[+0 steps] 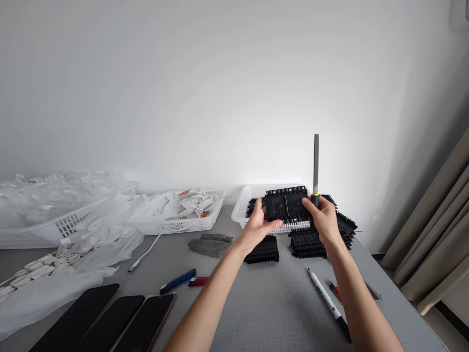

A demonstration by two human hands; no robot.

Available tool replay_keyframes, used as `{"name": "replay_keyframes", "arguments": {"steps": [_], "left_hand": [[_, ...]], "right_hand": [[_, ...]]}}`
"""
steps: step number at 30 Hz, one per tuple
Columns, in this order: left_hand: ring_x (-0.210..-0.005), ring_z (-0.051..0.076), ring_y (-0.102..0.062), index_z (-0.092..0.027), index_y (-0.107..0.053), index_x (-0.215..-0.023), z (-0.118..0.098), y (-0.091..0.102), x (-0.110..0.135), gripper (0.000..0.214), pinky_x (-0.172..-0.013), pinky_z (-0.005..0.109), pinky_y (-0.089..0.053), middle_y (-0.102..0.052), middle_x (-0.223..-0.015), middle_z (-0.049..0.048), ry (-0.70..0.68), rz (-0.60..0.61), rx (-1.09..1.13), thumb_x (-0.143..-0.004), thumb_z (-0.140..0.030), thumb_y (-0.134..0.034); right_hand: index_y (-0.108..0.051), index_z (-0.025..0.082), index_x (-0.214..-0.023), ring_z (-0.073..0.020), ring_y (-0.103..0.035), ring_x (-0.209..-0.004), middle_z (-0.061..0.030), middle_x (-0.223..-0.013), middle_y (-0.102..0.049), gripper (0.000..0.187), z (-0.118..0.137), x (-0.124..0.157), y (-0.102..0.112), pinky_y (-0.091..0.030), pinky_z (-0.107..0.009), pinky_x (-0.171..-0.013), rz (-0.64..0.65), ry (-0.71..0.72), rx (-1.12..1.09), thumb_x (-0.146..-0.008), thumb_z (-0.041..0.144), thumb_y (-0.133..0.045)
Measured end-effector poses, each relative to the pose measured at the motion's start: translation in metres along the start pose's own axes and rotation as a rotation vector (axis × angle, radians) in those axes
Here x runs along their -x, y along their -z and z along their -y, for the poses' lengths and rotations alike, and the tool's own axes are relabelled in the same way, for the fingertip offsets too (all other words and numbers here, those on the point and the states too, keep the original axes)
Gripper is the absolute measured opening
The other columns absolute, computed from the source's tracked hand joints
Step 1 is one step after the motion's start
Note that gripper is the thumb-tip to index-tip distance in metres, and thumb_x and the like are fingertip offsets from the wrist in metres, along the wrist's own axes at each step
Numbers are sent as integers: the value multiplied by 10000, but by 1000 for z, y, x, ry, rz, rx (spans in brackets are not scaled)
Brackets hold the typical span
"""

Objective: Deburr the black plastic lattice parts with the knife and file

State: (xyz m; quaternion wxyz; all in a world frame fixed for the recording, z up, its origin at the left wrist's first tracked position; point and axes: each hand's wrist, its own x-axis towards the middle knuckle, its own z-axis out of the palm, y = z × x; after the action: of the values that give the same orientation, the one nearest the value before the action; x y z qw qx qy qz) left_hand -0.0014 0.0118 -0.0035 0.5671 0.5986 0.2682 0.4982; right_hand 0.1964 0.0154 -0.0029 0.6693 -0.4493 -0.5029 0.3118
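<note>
A black ribbed plastic panel [287,205] is held up above the table, with toothed clips along its top and bottom edges. My left hand [259,222] grips its left end, thumb along the lower edge. At the panel's right end, my right hand [322,215] pinches it with the thumb and also holds a file [315,164]. The file stands upright, its flat grey blade pointing up from a dark handle with a yellow ring. Behind the panel is a white basket [240,208] with more black panels in it. Stacked black panels [306,244] lie below my right hand.
Another panel stack [264,250] and a grey glove-like cloth [210,245] lie nearby. A marker [328,298], a blue lighter [178,281] and a red lighter [198,281] are nearer. Dark phones [146,322] and a white basket of cables [146,222] are left. A curtain [436,234] hangs right.
</note>
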Motion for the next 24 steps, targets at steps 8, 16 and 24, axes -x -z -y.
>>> {"name": "replay_keyframes", "arguments": {"steps": [8, 16, 24], "left_hand": [[-922, 171, -655, -259, -406, -1309, 0, -2, 1, 706, -929, 423, -568, -607, -1167, 51, 25, -16, 18, -736, -217, -817], [-1065, 203, -644, -250, -458, -1339, 0, -2, 1, 675, -975, 433, -567, -569, -1332, 90, 41, -31, 63, -759, -238, -803], [-1006, 256, -703, -172, -539, -1256, -2, 3, 0, 610, -783, 368, -623, -617, -1295, 143, 110, -10, 2, -729, -264, -831]], "right_hand": [[-615, 186, -746, -135, -365, -640, 36, -654, -456, 355, -4, -1, 0, -305, -275, -586, 8, 41, 83, -757, 526, -715], [-587, 196, -759, -140, -350, -615, 30, -637, -442, 387, -3, -1, 1, -302, -275, -560, 18, 78, 196, -786, 574, -664], [-516, 211, -708, -131, -319, -585, 44, -614, -377, 431, -6, -4, 5, -264, -277, -540, 74, 85, 247, -801, 613, -638]]}}
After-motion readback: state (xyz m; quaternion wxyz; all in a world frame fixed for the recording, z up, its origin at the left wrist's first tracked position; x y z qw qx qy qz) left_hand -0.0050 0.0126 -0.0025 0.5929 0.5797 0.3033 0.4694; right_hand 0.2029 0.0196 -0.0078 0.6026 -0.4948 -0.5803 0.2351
